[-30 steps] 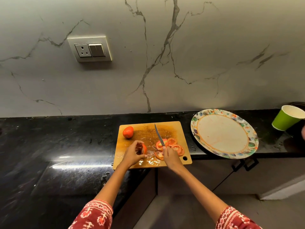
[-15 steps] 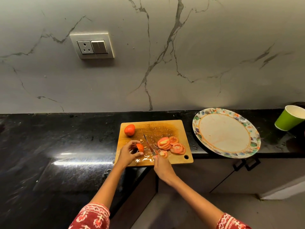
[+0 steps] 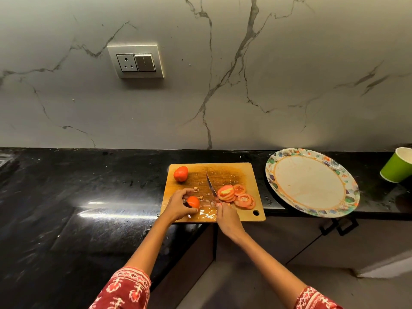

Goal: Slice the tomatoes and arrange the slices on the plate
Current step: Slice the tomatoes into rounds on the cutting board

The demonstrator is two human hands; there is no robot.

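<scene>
Tomato slices (image 3: 236, 195) lay on the cutting board (image 3: 243, 172), left of the bare plate (image 3: 312, 181). The left hand (image 3: 178, 206) pinched a tomato piece (image 3: 193, 202); the right hand (image 3: 227, 217) gripped the knife (image 3: 211, 185). One whole tomato (image 3: 180, 173) sat at the board's far corner.

The board (image 3: 225, 172) is wood, matt where dry and wet-shiny near the front edge. The counter (image 3: 89, 197) is black polished stone, glossy with glare. The wall (image 3: 289, 74) is smooth marble-look slab, faintly satin. The knife (image 3: 210, 184) blade is bright metal. The tomato (image 3: 180, 173) has slick skin. The plate (image 3: 312, 182) looks like printed paper, though it could be melamine. The cup (image 3: 398, 166) seems paper.
</scene>
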